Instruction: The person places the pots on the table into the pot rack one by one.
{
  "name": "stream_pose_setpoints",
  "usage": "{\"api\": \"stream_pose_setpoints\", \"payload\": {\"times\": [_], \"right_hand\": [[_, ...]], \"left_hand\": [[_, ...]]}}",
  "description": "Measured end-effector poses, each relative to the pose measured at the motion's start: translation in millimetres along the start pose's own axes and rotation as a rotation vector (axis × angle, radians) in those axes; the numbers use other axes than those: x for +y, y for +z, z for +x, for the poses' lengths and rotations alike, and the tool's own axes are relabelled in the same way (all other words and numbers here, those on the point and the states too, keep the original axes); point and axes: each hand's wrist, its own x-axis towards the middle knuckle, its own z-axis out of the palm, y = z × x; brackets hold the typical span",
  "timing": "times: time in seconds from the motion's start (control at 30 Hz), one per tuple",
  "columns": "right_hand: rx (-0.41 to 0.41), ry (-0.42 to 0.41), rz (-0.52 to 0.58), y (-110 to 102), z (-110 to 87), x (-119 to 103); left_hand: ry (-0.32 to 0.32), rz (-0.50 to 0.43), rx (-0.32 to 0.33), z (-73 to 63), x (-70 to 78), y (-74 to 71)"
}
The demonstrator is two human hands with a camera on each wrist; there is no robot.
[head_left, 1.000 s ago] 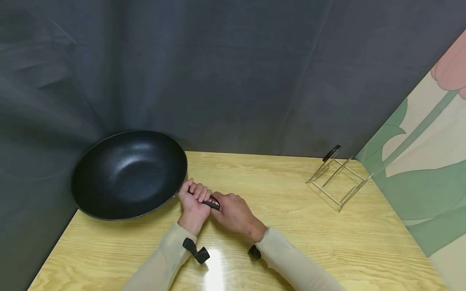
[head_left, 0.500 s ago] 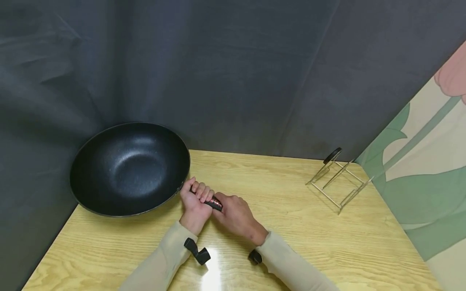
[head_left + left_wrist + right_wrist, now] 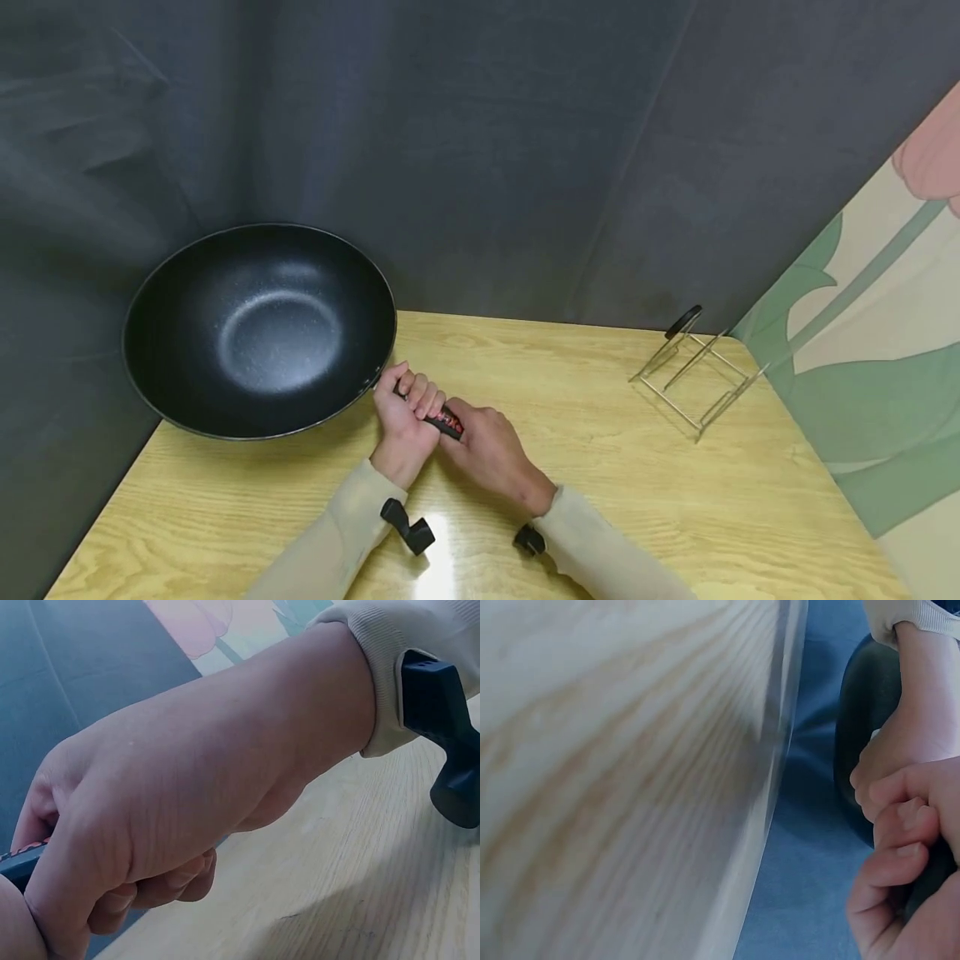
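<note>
- Wok [image 3: 262,333] tilting, 9 o'clk, head cam.
- L hand [image 3: 405,421] gripping handle [image 3: 452,423] nr wok, 7 o'clk.
- R hand [image 3: 489,446] gripping its end, 6 o'clk; R wrist cam showing curled fingertips [image 3: 911,817] head cam's hiding.
- Wire rack [image 3: 684,409] standing approx 4 o'clk, head cam only.

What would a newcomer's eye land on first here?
The big black wok, filling the left of the head view with its inside facing the camera. Next, the left hand and right hand gripping its handle, low and near the middle. Then the wire rack, near the back right corner of the table.
</note>
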Motion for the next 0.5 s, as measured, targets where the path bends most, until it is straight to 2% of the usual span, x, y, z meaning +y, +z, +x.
{"api": "stream_pose_setpoints", "payload": {"times": [0.23,0.5], "right_hand": [[0.044,-0.022,0.068,-1.0,-3.4,-3.0],[0.064,0.016,0.158,-2.5,-6.1,-6.6]], "left_hand": [[0.010,0.049,-0.040,-7.4,-0.6,6.6],[0.005,0.119,-0.068,-12.0,-1.5,13.6]]}}
